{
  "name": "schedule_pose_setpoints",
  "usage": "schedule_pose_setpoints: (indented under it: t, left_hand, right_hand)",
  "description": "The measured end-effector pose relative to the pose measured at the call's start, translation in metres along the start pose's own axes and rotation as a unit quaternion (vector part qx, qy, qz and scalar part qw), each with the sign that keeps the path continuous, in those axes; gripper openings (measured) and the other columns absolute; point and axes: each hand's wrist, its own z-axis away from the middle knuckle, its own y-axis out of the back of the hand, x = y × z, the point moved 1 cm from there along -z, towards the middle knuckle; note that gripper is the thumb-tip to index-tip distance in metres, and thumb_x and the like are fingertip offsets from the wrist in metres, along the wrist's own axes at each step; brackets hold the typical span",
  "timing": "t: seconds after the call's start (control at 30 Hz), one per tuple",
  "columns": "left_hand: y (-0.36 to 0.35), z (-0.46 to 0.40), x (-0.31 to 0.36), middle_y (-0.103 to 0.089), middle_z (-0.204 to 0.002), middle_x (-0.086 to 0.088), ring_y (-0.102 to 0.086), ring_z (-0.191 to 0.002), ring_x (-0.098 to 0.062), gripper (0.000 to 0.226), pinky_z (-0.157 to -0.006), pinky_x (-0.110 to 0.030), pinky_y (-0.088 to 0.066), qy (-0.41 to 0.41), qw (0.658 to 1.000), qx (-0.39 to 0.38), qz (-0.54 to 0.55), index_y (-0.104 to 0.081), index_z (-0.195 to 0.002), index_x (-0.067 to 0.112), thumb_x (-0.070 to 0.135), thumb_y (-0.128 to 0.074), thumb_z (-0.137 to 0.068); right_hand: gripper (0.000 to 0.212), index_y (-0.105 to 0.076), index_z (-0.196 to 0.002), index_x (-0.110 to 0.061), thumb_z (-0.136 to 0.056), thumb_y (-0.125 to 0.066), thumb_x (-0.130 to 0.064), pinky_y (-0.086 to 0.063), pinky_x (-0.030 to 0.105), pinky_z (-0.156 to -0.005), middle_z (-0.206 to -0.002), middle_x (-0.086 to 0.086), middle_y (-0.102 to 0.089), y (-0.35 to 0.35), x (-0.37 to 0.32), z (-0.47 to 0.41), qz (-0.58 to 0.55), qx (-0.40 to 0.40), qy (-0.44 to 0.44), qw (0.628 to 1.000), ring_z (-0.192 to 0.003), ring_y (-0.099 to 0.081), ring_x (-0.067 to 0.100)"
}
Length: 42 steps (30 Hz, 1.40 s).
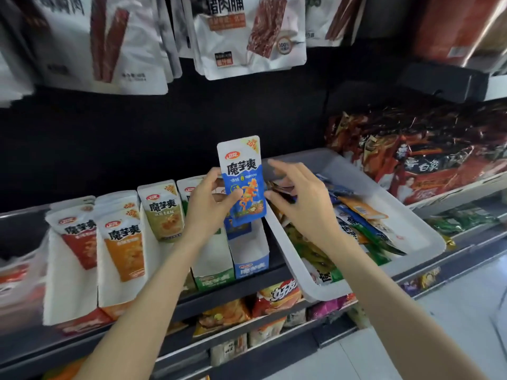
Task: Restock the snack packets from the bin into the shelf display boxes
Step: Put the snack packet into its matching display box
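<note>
My left hand (207, 205) grips a blue and white snack packet (242, 171) upright, thumb across its front, just above the open blue display box (251, 263) on the shelf. My right hand (299, 197) hovers beside the packet's right edge with fingers spread and relaxed, holding nothing. Right of the boxes a grey bin (424, 231) rests tilted on the shelf edge, filled with several mixed packets (356, 215) in blue, orange and green.
Left of the blue box stand a green box (212, 279), a beige packet (164, 209), an orange box (123, 242) and a red box (74, 242). White jerky bags (247, 34) hang above. Red noodle packs (428, 154) lie right. Chip bags (279, 294) fill the shelf below.
</note>
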Motion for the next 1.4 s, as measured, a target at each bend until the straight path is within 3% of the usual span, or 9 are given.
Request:
schedule_pose_setpoints:
  t: [0.17, 0.33, 0.5, 0.63, 0.87, 1.1, 1.2, 1.27, 1.4]
  left_hand:
    - [0.001, 0.002, -0.018, -0.061, -0.102, 0.010, -0.061, -0.077, 0.014, 0.040, -0.063, -0.016, -0.054, 0.011, 1.000, -0.005, -0.027, -0.050, -0.121, 0.020, 0.008, -0.066, -0.087]
    - [0.012, -0.002, -0.024, -0.061, -0.101, 0.011, -0.061, -0.083, 0.000, 0.042, -0.068, -0.023, -0.053, 0.011, 0.997, 0.003, -0.081, -0.052, -0.121, 0.021, 0.012, -0.070, -0.084]
    - [0.013, -0.004, -0.034, -0.063, -0.102, 0.009, -0.062, -0.088, -0.008, 0.038, -0.070, -0.025, -0.052, -0.002, 0.987, 0.017, -0.157, -0.055, -0.119, 0.015, 0.018, -0.070, -0.085]
    - [0.013, -0.010, -0.038, -0.069, -0.098, 0.002, -0.064, -0.082, -0.012, 0.028, -0.068, -0.032, -0.054, -0.045, 0.967, 0.082, -0.237, -0.059, -0.106, 0.012, 0.018, -0.072, -0.082]
    - [0.010, -0.016, -0.047, -0.064, -0.101, -0.004, -0.060, -0.093, -0.025, 0.030, -0.073, -0.041, -0.052, -0.087, 0.933, 0.044, -0.348, -0.061, -0.108, 0.014, 0.013, -0.070, -0.080]
    - [0.005, -0.002, -0.025, -0.056, -0.109, -0.006, -0.055, -0.097, -0.020, 0.028, -0.067, -0.020, -0.038, -0.147, 0.914, 0.138, -0.351, -0.055, -0.114, 0.014, 0.019, -0.062, -0.087]
    - [-0.011, 0.009, -0.006, -0.058, -0.106, -0.003, -0.053, -0.095, -0.016, 0.024, -0.074, -0.011, -0.034, -0.256, 0.908, 0.088, -0.321, -0.058, -0.112, 0.013, 0.021, -0.055, -0.089]
    - [-0.029, 0.010, 0.004, -0.060, -0.104, 0.000, -0.052, -0.099, -0.014, 0.023, -0.081, -0.018, -0.039, -0.305, 0.903, 0.024, -0.303, -0.061, -0.108, 0.014, 0.023, -0.051, -0.090]
    - [-0.062, -0.001, 0.006, -0.059, -0.115, 0.002, -0.048, -0.111, -0.018, 0.032, -0.091, -0.032, -0.040, -0.219, 0.907, -0.054, -0.355, -0.056, -0.119, 0.020, 0.030, -0.057, -0.089]
  right_hand:
    - [0.069, -0.033, -0.143, -0.032, -0.084, -0.069, -0.026, -0.050, 0.021, -0.072, -0.108, -0.007, -0.058, -0.016, 0.009, -0.042, -0.019, -0.104, -0.056, 0.993, -0.076, -0.062, 0.002]
    - [0.016, -0.062, -0.094, -0.017, -0.088, -0.065, -0.031, -0.045, 0.027, -0.064, -0.083, -0.006, -0.066, -0.035, 0.012, -0.063, 0.003, -0.180, -0.018, 0.984, -0.069, -0.058, 0.005]
    - [0.020, -0.063, -0.087, -0.014, -0.089, -0.063, -0.034, -0.049, 0.032, -0.065, -0.082, -0.003, -0.067, -0.044, 0.016, -0.062, 0.071, -0.203, -0.005, 0.977, -0.075, -0.062, 0.015]
    - [0.020, -0.063, -0.093, -0.014, -0.089, -0.063, -0.034, -0.039, 0.025, -0.064, -0.081, -0.009, -0.060, -0.051, 0.024, -0.058, 0.103, -0.202, -0.019, 0.974, -0.073, -0.054, 0.009]
    - [0.015, -0.064, -0.097, -0.015, -0.088, -0.065, -0.026, -0.054, 0.035, -0.077, -0.090, -0.001, -0.068, -0.063, 0.031, -0.055, 0.080, -0.193, -0.070, 0.975, -0.084, -0.063, 0.017]
    - [0.017, -0.061, -0.102, -0.020, -0.086, -0.065, -0.026, -0.049, 0.027, -0.071, -0.082, -0.011, -0.064, -0.027, 0.036, -0.051, 0.062, -0.115, -0.051, 0.990, -0.073, -0.059, 0.007]
    - [0.011, -0.065, -0.096, -0.023, -0.085, -0.065, -0.023, -0.051, 0.028, -0.070, -0.080, -0.013, -0.062, 0.014, 0.068, -0.036, 0.112, -0.119, -0.061, 0.985, -0.070, -0.057, 0.005]
    - [0.012, -0.067, -0.096, -0.021, -0.085, -0.064, -0.020, -0.052, 0.032, -0.073, -0.082, -0.010, -0.063, 0.038, 0.098, -0.026, 0.145, -0.135, -0.103, 0.975, -0.074, -0.060, 0.011]
    - [0.020, -0.068, -0.104, -0.019, -0.086, -0.060, -0.018, -0.049, 0.036, -0.079, -0.100, 0.006, -0.069, 0.057, 0.146, -0.025, 0.251, -0.158, -0.142, 0.945, -0.094, -0.063, 0.030]
